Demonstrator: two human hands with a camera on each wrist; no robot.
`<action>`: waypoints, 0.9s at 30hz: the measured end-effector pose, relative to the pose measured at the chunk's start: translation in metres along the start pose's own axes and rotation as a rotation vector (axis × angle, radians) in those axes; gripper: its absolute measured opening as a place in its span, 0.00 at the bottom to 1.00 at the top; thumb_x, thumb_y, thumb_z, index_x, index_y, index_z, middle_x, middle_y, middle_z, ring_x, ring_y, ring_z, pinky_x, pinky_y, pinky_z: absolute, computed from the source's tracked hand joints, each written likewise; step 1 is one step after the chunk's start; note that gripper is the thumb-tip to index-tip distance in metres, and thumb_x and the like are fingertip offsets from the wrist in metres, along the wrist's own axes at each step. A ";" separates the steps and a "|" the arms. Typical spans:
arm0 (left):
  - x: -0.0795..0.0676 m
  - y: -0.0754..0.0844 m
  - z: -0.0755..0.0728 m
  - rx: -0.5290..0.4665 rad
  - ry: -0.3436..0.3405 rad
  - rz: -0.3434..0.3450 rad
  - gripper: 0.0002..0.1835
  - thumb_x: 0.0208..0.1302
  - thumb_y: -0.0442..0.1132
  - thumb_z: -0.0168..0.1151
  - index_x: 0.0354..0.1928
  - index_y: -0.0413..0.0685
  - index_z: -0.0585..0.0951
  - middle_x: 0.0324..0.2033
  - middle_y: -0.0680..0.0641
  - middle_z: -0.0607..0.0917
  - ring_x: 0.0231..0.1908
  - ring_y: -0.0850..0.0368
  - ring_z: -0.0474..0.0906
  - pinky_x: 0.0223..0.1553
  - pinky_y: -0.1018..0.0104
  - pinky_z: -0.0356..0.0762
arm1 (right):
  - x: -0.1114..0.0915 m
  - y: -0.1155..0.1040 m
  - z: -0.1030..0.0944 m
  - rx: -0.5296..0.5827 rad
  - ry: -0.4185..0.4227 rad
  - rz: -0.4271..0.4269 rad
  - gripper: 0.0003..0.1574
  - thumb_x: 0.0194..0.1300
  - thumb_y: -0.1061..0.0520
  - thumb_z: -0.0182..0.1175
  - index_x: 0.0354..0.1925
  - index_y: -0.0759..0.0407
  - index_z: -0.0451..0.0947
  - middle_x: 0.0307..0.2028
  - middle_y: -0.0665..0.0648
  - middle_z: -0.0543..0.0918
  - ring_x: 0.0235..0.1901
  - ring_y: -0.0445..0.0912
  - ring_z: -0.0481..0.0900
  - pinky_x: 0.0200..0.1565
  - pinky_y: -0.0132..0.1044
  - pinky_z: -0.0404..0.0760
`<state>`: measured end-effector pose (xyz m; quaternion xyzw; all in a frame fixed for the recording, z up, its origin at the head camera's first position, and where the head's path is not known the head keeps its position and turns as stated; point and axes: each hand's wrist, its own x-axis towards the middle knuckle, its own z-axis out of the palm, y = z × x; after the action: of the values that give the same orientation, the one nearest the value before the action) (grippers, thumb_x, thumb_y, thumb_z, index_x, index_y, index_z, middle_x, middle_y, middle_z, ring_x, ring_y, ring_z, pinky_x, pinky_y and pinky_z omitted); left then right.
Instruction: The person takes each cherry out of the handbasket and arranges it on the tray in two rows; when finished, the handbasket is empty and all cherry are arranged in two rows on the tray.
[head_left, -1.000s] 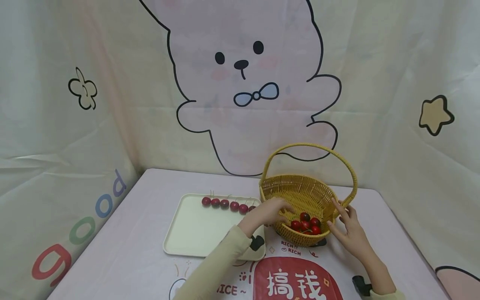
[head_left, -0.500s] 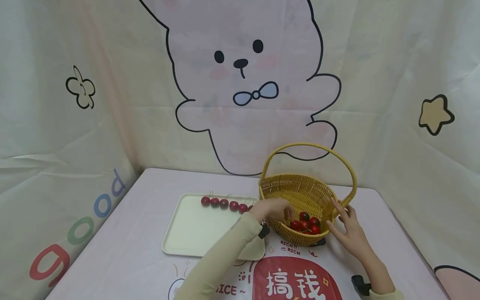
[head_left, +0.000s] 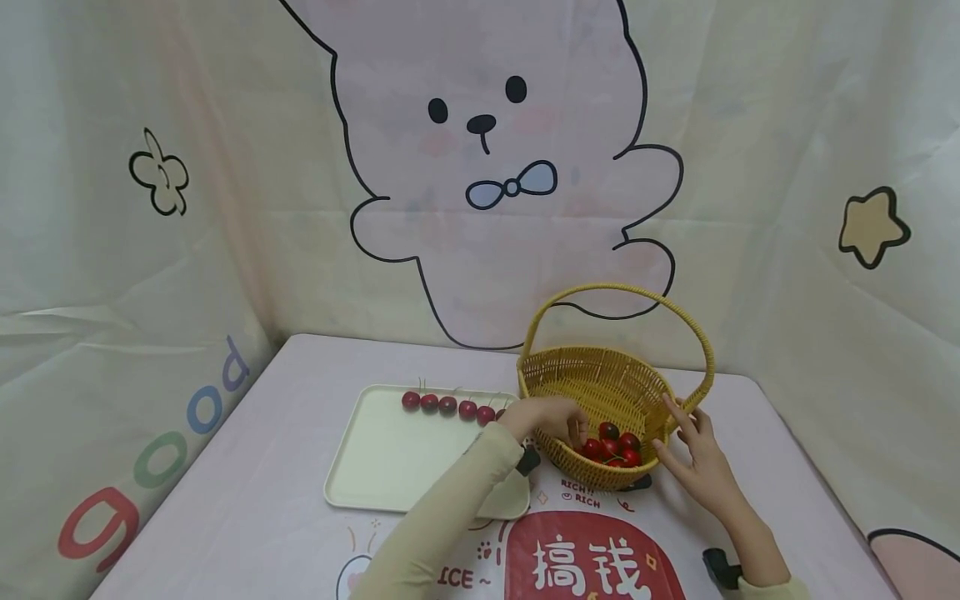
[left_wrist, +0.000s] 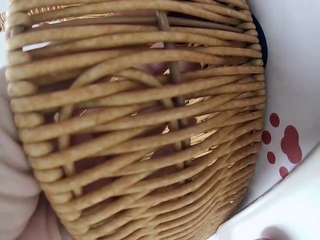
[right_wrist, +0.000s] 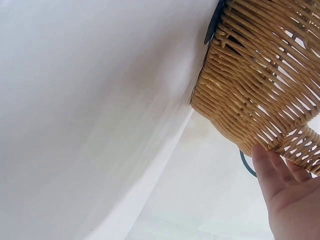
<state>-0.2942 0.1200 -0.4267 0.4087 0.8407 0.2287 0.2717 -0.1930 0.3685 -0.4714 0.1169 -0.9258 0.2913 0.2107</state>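
Observation:
A yellow woven basket [head_left: 592, 367] with a tall arched handle stands at the right of the table, with several red cherries [head_left: 609, 450] at the bottom of its near side. My left hand [head_left: 551, 417] reaches over its left rim, fingers bent down right beside the leftmost cherry; I cannot tell if a cherry is between the fingertips. Basket weave [left_wrist: 150, 115] fills the left wrist view and hides most of those fingers. On the right, my right hand [head_left: 708, 479] steadies the rim, its fairly straight fingers [right_wrist: 270, 170] touching the wicker from outside.
Left of the basket lies a cream tray [head_left: 397, 467], a row of several stemmed cherries [head_left: 447, 406] along its far edge. The left forearm crosses the tray's right part. Printed fabric walls [head_left: 300, 283] enclose the table behind and at both sides.
From one second ago, my left hand has moved slightly right and its fingers have bent down toward the cherries in the basket. My right hand stays at the rim.

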 end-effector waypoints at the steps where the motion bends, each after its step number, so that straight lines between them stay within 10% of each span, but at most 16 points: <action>1: 0.000 0.000 0.000 -0.001 -0.004 0.005 0.05 0.57 0.28 0.62 0.35 0.43 0.81 0.33 0.51 0.84 0.33 0.66 0.78 0.35 0.77 0.75 | 0.000 0.000 0.000 0.002 0.000 0.000 0.48 0.56 0.61 0.64 0.70 0.51 0.52 0.61 0.72 0.55 0.54 0.65 0.65 0.47 0.63 0.70; 18: -0.001 -0.008 -0.005 -0.010 -0.022 0.105 0.04 0.58 0.32 0.63 0.36 0.46 0.82 0.33 0.54 0.83 0.34 0.68 0.77 0.38 0.78 0.75 | 0.002 -0.002 0.001 0.001 -0.003 0.000 0.49 0.56 0.62 0.64 0.71 0.50 0.52 0.62 0.72 0.55 0.53 0.65 0.66 0.47 0.64 0.71; 27: -0.015 -0.006 -0.006 0.055 0.133 0.176 0.11 0.58 0.34 0.64 0.43 0.48 0.81 0.38 0.55 0.83 0.39 0.68 0.77 0.40 0.80 0.74 | 0.000 -0.001 0.000 -0.005 0.001 0.007 0.50 0.56 0.62 0.64 0.71 0.47 0.51 0.62 0.72 0.55 0.54 0.63 0.66 0.47 0.62 0.70</action>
<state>-0.2935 0.1037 -0.4215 0.4723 0.8236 0.2552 0.1830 -0.1923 0.3674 -0.4707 0.1131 -0.9268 0.2896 0.2106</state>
